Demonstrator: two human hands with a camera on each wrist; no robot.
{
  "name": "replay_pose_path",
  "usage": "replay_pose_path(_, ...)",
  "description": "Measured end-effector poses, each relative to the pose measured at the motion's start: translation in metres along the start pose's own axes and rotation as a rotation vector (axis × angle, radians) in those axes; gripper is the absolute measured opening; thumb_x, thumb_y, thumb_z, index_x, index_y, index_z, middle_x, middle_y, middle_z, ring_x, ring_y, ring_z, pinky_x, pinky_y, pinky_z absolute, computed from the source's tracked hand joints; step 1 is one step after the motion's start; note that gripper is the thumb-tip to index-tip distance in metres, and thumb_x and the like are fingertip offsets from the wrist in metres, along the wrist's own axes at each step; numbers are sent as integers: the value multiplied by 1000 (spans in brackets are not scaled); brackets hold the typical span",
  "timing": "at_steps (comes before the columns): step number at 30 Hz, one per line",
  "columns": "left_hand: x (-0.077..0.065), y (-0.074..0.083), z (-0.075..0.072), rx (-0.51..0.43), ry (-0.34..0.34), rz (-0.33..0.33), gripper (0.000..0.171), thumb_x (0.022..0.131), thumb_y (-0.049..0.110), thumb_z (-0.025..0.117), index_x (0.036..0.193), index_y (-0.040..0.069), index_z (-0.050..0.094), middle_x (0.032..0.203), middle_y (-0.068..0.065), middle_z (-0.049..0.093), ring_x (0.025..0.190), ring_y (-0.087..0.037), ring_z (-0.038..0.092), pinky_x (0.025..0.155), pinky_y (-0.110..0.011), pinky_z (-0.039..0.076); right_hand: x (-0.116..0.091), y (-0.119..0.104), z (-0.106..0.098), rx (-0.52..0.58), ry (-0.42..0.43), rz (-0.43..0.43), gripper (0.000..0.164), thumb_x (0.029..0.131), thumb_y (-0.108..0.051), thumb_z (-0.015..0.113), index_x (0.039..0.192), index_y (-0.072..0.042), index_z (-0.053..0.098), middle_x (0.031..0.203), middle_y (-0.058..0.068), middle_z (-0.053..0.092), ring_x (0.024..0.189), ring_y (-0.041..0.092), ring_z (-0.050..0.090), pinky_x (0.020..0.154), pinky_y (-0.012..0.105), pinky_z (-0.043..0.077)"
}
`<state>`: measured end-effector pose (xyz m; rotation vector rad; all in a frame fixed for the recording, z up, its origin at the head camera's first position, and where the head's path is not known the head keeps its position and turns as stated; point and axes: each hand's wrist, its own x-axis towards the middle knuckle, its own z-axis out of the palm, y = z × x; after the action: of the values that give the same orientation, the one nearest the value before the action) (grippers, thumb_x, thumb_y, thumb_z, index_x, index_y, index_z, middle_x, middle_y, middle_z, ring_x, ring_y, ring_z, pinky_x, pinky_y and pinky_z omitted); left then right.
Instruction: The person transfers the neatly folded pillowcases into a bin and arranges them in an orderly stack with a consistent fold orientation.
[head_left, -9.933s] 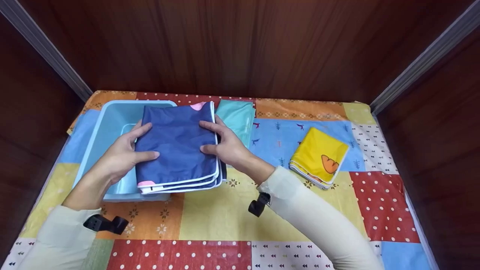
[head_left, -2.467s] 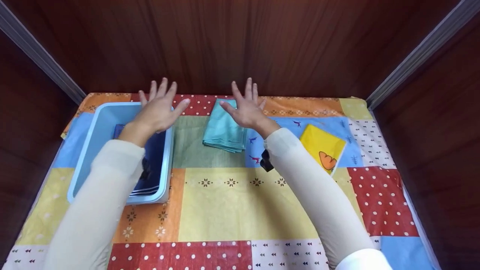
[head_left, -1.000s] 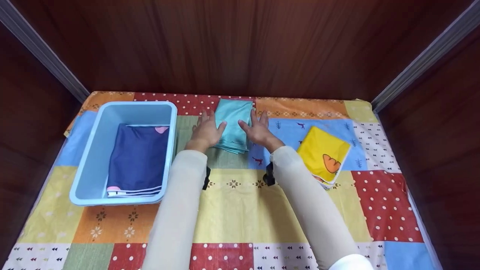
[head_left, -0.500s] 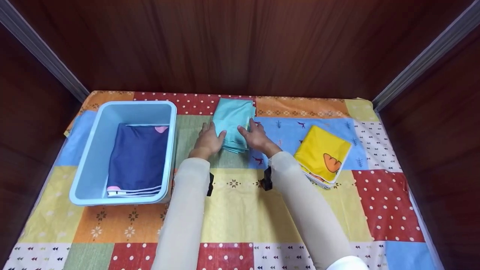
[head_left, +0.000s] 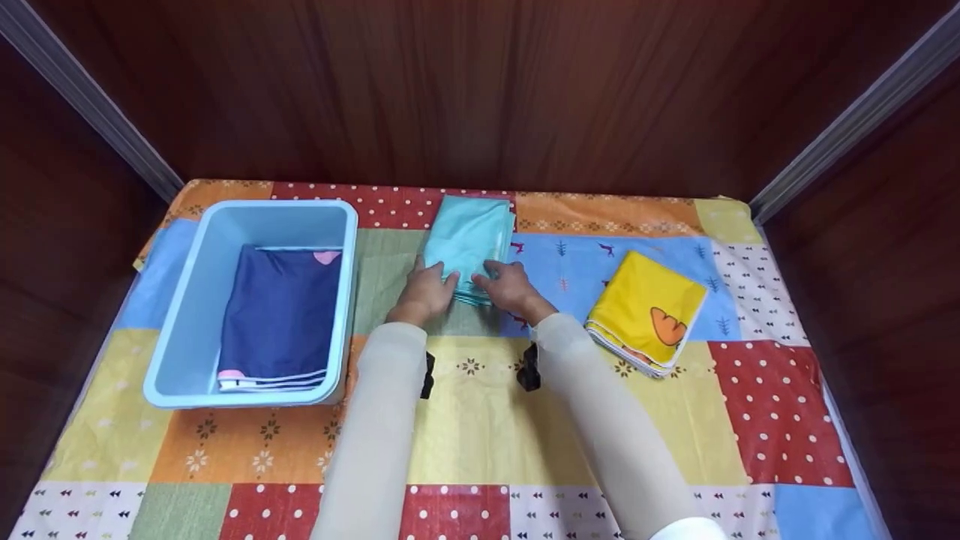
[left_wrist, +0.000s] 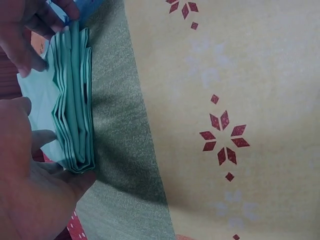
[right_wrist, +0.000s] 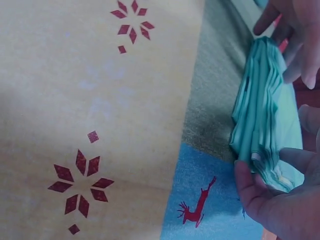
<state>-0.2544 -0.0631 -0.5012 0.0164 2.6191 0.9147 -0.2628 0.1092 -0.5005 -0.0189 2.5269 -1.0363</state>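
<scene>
A folded turquoise cloth (head_left: 469,236), a stack of several thin layers, lies on the patchwork table cover at the back middle. My left hand (head_left: 426,291) holds its near left corner, thumb on top and fingers at the side. At the near right corner, my right hand (head_left: 514,289) pinches the layers from the other side. The left wrist view shows the cloth's layered front edge (left_wrist: 75,100) between the two hands. In the right wrist view, right-hand fingers (right_wrist: 245,180) reach under the layers (right_wrist: 257,105), with the thumb over them.
At left stands a light blue plastic basin (head_left: 240,396) with a folded navy cloth (head_left: 281,315) lying inside. A folded yellow cloth (head_left: 645,300) with an orange print lies to the right. Dark wood panels (head_left: 480,90) close off the back and both sides.
The navy cloth, earlier held in both hands over the basin's right side, now lies in the basin. Both hands have moved to the turquoise cloth and closed on its near corners.
</scene>
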Motion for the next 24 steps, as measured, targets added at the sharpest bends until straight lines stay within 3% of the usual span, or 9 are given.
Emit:
replay_pose_path(9, 0, -3, 6, -16, 20, 10, 56, 110, 34, 40, 154, -1, 41, 167, -26, 10, 152, -40, 18, 122, -46, 24, -1, 0, 3, -116, -1, -37, 57, 106, -35, 52, 149, 4, 47, 153, 25, 43, 146, 39, 30, 120, 46, 28)
replay_pose_path(13, 0, -6, 6, -67, 64, 29, 49, 109, 31, 44, 146, -1, 52, 160, -26, 27, 145, -39, 31, 118, -46, 31, -1, 1, 3, -99, 15, -21, 56, 106, -35, 53, 146, 3, 51, 151, 25, 44, 145, 39, 32, 118, 48, 30)
replay_pose_path(18, 3, -11, 4, -198, 148, 44, 39, 108, 22, 49, 137, -3, 57, 140, -23, 48, 133, -34, 46, 113, -42, 37, -2, 4, 2, -32, 80, 14, 51, 105, -36, 54, 141, -1, 55, 146, 23, 47, 139, 39, 36, 113, 50, 35)
replay_pose_path(24, 7, -11, 4, -404, 214, 2, 47, 107, 17, 50, 147, -6, 43, 144, -26, 47, 140, -33, 42, 117, -40, 33, 0, 8, 0, 175, 136, 54, 60, 104, -30, 55, 155, -3, 37, 156, 23, 37, 146, 36, 33, 117, 49, 32)
